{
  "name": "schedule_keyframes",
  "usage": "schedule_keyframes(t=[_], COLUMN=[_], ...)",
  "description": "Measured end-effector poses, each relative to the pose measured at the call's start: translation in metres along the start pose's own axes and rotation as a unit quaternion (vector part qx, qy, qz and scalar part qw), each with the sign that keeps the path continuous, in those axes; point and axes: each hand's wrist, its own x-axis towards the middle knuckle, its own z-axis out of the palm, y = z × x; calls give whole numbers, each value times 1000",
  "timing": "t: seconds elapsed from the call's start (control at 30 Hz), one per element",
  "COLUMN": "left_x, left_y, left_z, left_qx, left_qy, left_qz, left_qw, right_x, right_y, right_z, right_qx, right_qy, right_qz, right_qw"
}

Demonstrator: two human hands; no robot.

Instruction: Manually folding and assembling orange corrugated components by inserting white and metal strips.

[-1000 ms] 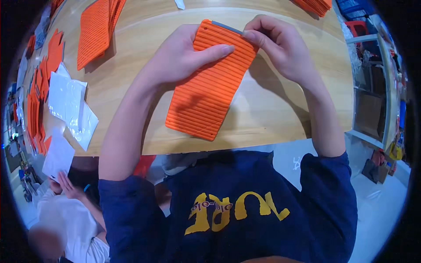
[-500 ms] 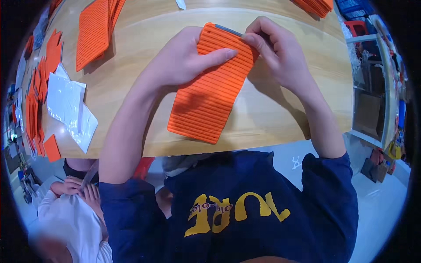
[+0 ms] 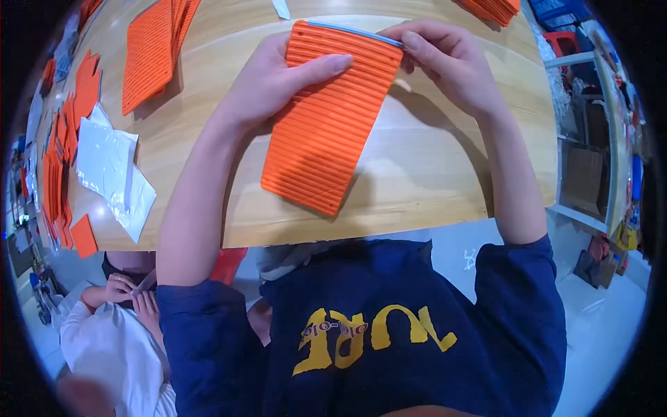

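A flat orange ribbed panel (image 3: 326, 125) slants above the table, its far end raised toward my hands. It has small holes at its corners. Along its far edge runs a thin grey-blue strip (image 3: 351, 30). My left hand (image 3: 278, 80) grips the panel's left side, thumb lying across the ribs and fingers hidden underneath. At the far right corner my right hand (image 3: 445, 59) pinches the end of the strip between thumb and fingers. Whether the strip is fully seated against the edge, I cannot tell.
More orange ribbed panels (image 3: 149, 55) stand stacked at the far left, others (image 3: 492, 10) at the far right. White plastic packets (image 3: 108, 156) and many orange pieces (image 3: 55, 181) lie along the left. A co-worker (image 3: 114, 340) sits at lower left. Shelving (image 3: 583, 146) stands right.
The panel has shifted left and slightly away from me with my left hand. My right hand is now at the panel's far right corner, and more of the strip shows.
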Motion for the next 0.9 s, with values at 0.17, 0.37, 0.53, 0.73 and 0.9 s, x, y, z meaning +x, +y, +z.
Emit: schedule_keyframes(t=[0.17,0.37,0.53,0.73,0.9], left_x=[-3,-3,0,-1,0], left_y=[5,5,-5,-1,0], left_z=[-2,-9,-17,-16,-16], left_qx=[-29,5,-16,11,17], left_qy=[-11,-40,-66,-47,-55], left_qz=[-15,-22,-18,-26,-24], left_qw=[999,999,998,998,998], right_x=[-3,-3,-4,-6,-7], right_y=[4,10,11,14,18], right_z=[-5,-10,-5,1,4], right_qx=[116,122,110,5,5], right_qy=[-33,-58,-44,6,38], right_qz=[15,19,3,-10,-12], right_qw=[993,991,993,1000,999])
